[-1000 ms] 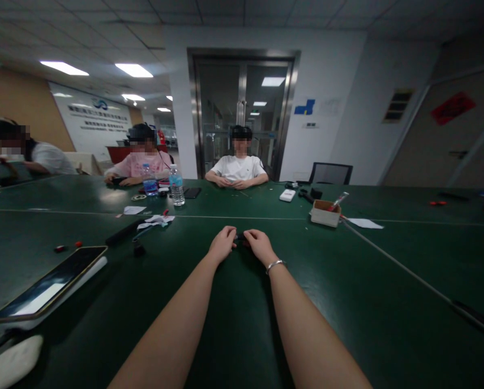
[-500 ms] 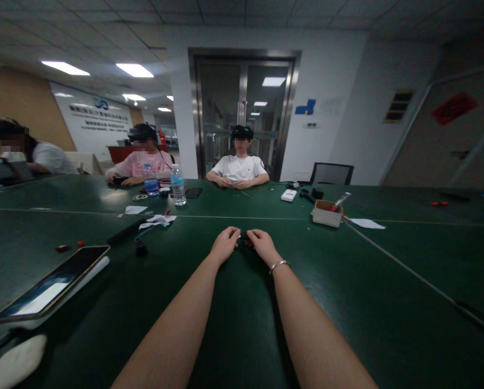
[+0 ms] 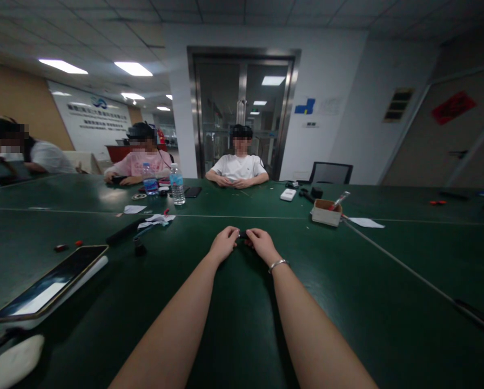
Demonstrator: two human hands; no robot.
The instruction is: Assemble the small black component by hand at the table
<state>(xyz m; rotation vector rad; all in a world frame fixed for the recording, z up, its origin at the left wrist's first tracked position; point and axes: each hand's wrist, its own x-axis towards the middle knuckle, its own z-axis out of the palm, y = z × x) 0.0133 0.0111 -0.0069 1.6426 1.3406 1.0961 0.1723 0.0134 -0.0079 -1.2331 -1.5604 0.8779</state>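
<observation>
Both my arms reach forward over the dark green table. My left hand and my right hand are close together, fingers pinched on a small black object between them. A bright, silvery spot shows at its left end by my left fingertips. Its kind is too small and too hidden by my fingers to make out. A silver bracelet circles my right wrist.
To the left, a phone leans on a white support, near crumpled paper and red bits. Water bottles stand farther back. A small box sits right of centre. A person sits opposite, two more at left.
My hands keep almost the same pose and still hold the small black object. The whole view has shifted very slightly.
</observation>
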